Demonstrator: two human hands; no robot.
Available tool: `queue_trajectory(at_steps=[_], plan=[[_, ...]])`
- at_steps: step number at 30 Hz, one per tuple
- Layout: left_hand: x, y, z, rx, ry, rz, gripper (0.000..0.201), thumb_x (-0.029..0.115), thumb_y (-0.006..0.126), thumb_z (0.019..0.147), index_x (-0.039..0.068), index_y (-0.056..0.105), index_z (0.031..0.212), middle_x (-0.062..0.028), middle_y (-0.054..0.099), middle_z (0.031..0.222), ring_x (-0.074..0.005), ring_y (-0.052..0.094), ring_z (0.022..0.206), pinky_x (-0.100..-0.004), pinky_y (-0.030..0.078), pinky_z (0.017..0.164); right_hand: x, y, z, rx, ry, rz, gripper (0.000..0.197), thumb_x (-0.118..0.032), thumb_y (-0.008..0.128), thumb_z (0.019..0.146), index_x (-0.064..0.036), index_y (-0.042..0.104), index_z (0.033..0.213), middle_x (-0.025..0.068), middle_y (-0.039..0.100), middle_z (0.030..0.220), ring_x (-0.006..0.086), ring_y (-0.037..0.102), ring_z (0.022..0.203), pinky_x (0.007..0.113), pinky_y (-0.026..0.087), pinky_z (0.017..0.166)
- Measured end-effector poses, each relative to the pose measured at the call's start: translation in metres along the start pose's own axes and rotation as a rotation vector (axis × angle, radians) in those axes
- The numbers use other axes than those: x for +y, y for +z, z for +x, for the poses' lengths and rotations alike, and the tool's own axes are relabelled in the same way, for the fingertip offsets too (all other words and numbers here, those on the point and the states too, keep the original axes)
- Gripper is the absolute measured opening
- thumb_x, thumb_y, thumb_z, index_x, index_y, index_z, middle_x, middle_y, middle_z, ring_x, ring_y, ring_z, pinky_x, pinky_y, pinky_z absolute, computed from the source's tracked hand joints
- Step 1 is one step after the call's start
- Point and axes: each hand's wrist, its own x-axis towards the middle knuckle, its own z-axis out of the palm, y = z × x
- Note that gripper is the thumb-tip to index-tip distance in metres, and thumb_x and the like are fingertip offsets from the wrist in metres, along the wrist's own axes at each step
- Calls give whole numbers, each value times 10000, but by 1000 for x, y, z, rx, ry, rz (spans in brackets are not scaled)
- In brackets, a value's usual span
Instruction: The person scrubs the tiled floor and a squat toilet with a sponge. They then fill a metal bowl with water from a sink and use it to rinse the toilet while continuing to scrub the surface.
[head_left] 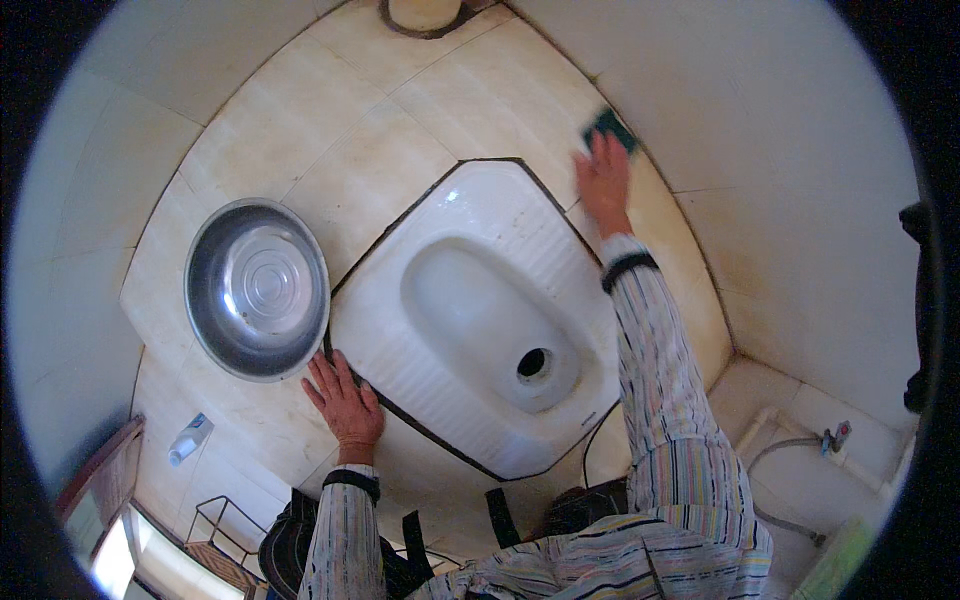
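Note:
My right hand (604, 182) reaches out to the far right and presses a dark green scouring pad (612, 133) onto the floor tiles close to the right wall. The pad looks slightly blurred, and its near part is covered by my fingers. My left hand (347, 402) lies flat with spread fingers on the floor, at the left edge of a white squat toilet (450, 350). Just beyond those fingertips stands a round metal basin (265, 285), its ridged bottom visible. The toilet's dark drain hole faces up between my arms.
A white bottle (190, 440) lies on the floor at the lower left, near a wire rack (225, 550). A round fixture (425, 12) stands at the far end. On the right wall are a tap (838, 436) and a hose (765, 480). Walls enclose both sides.

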Motion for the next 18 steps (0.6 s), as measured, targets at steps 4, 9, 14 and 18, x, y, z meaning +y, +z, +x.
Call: queue_trajectory(at_steps=[4,9,14,18], plan=[[0,-1,0,8,18,2,614,284,364,867,0,230,1395,-234,128,1464,-375,84,1365,-536,-4,1076,110,-45,-112,-111,47,13,565,-364,470,886,-20,374,1325,280,341,1350,448,335,1230,504,268,1029],[0,1,-1,32,21,34,616,278,376,861,4,234,1394,-227,123,1468,-365,83,1368,-525,1,1079,172,-89,-196,-169,312,-41,515,-354,453,896,-40,418,1302,255,424,1296,395,391,1204,511,326,963],[2,3,-3,63,57,36,596,297,344,881,25,235,1400,-215,127,1472,-365,93,1367,-521,19,1079,139,-61,-149,119,583,13,272,-230,483,861,-29,528,1039,210,556,980,360,504,919,443,404,787],[0,7,-4,102,79,65,578,335,275,914,44,220,1410,-205,134,1473,-362,94,1367,-522,26,1076,37,-33,-123,84,105,233,230,-267,499,906,-48,515,838,112,554,767,264,540,705,371,456,639]])
